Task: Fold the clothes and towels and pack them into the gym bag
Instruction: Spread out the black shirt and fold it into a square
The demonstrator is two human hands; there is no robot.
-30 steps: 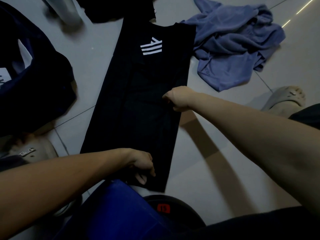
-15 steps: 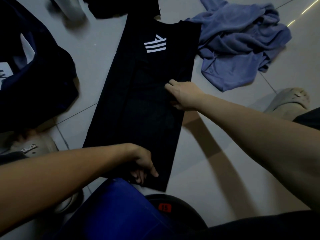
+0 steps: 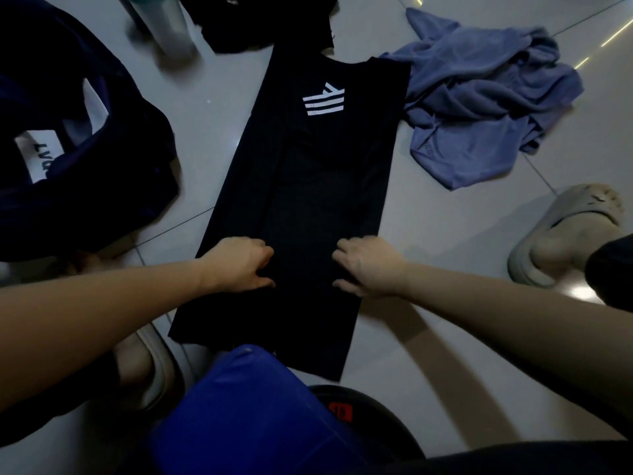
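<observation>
A black shirt (image 3: 318, 186) with a white striped logo lies flat on the tiled floor, folded into a long narrow strip. My left hand (image 3: 239, 265) grips its left side near the lower third, fingers curled into the fabric. My right hand (image 3: 368, 265) grips the right side at the same height. A dark navy gym bag (image 3: 68, 159) with a white label sits open at the left. A crumpled blue-grey garment (image 3: 479, 108) lies at the upper right.
Another black garment (image 3: 260, 18) and a grey bottle (image 3: 164, 25) lie at the top. A blue cloth (image 3: 246, 413) sits near my knees over a black weight plate (image 3: 376, 419). Slippered feet rest at right (image 3: 565, 234) and lower left (image 3: 147, 368).
Both hands shifted to the same height across the shirt: the left moved up from the bottom hem, the right moved down from the right edge. Both now pinch the fabric.
</observation>
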